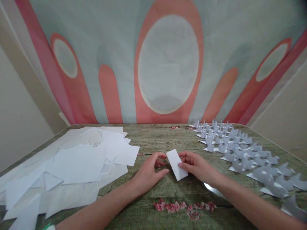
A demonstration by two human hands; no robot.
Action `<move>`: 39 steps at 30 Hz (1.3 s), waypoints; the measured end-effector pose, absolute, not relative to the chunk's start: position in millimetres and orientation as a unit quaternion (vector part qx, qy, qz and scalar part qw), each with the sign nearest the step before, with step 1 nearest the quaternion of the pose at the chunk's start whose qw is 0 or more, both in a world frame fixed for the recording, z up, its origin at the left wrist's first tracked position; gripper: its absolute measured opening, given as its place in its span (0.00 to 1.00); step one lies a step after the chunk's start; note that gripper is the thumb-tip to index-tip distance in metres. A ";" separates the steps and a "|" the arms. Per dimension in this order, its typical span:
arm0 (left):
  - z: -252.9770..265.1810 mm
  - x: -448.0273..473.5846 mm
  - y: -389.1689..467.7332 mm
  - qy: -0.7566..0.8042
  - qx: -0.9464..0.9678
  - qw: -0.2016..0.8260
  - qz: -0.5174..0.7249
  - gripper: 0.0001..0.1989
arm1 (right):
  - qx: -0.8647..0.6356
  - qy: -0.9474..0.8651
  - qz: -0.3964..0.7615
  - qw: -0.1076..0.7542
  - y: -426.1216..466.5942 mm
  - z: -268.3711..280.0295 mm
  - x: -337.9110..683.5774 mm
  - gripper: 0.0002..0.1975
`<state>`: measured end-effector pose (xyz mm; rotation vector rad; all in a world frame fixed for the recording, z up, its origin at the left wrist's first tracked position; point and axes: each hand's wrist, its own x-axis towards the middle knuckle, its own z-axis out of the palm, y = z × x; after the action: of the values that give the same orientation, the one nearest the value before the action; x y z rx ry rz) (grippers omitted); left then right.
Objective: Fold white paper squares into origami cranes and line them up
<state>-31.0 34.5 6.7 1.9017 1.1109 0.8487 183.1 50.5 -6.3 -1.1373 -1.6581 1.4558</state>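
Left hand: my left hand point(148, 174) sat just below the centre of the frame, fingers point(160, 155) curled and lightly pinched at the left edge of the folded paper point(177, 164); I could not tell whether the thumb actually pressed on it.
Right hand: my right hand point(195, 165) grasped the same piece from the right, thumb on top of the strip and the other fingers behind it.
Folded paper: a narrow white strip, tilted, held between both hands just above the bench point(158, 137), centre of the frame.
Loose sheets: a sprawling pile of white sheets point(79, 159) covered the left side, well apart from the hands.
Folded figures: rows of small paper figures point(236, 150) stood at the right, running from mid-frame to the lower right corner, near my right forearm.
Backdrop: a pale cloth with red ovals point(168, 64) filled the upper frame.
Risk, crease: I judged the strip could skew if one hand's pinch slipped, since the grip looked light on the left.
Risk, figures: a sideways sweep of the right forearm could topple the nearest figures.
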 end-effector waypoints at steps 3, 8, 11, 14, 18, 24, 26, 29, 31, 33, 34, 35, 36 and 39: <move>5.5 -21.8 32.8 0.421 0.710 0.443 0.349 0.23 | -0.430 -0.597 0.574 0.360 42.4 -7.0 177.4 0.17; 5.0 -8.5 37.3 0.418 0.689 0.460 0.373 0.21 | -0.430 -0.582 0.569 0.390 37.1 -8.8 173.5 0.18; 3.4 -3.5 40.7 0.425 0.687 0.447 0.384 0.19 | -0.433 -0.583 0.563 0.395 36.3 -10.2 174.1 0.19; 0.9 -3.5 41.3 0.418 0.689 0.446 0.389 0.25 | -0.436 -0.579 0.560 0.401 35.0 -11.7 174.1 0.19; 0.4 -8.7 39.3 0.397 0.726 0.420 0.373 0.21 | -0.428 -0.579 0.560 0.409 32.1 -12.4 172.6 0.18; 3.2 -11.9 38.5 0.397 0.736 0.404 0.371 0.18 | -0.418 -0.592 0.551 0.414 25.7 -10.8 170.0 0.17; 3.3 -12.0 39.3 0.401 0.730 0.408 0.373 0.17 | -0.419 -0.598 0.534 0.426 24.2 -11.2 169.4 0.19; 1.5 -12.9 41.1 0.400 0.717 0.426 0.381 0.16 | -0.424 -0.602 0.493 0.463 24.0 -12.1 170.5 0.23; -0.8 -13.6 42.5 0.398 0.706 0.440 0.387 0.16 | -0.424 -0.608 0.470 0.480 25.4 -12.3 173.0 0.23; -2.9 -14.2 43.7 0.395 0.698 0.450 0.392 0.16 | -0.423 -0.614 0.457 0.486 27.4 -12.3 176.2 0.19; -3.5 -14.4 44.1 0.393 0.697 0.453 0.394 0.16 | -0.423 -0.615 0.452 0.488 28.5 -12.5 177.7 0.17; -3.9 -14.5 44.4 0.391 0.697 0.454 0.394 0.16 | -0.423 -0.616 0.449 0.490 29.5 -12.8 179.0 0.15; -3.9 -14.5 44.5 0.390 0.698 0.455 0.393 0.16 | -0.422 -0.616 0.447 0.493 30.3 -13.3 180.0 0.14; -2.8 -14.5 44.3 0.393 0.699 0.453 0.389 0.16 | -0.419 -0.618 0.444 0.495 32.0 -15.3 180.9 0.12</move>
<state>-14.5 44.3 -2.8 1.7264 0.9705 0.9597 180.9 32.0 -15.3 -1.0162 -1.4973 1.0752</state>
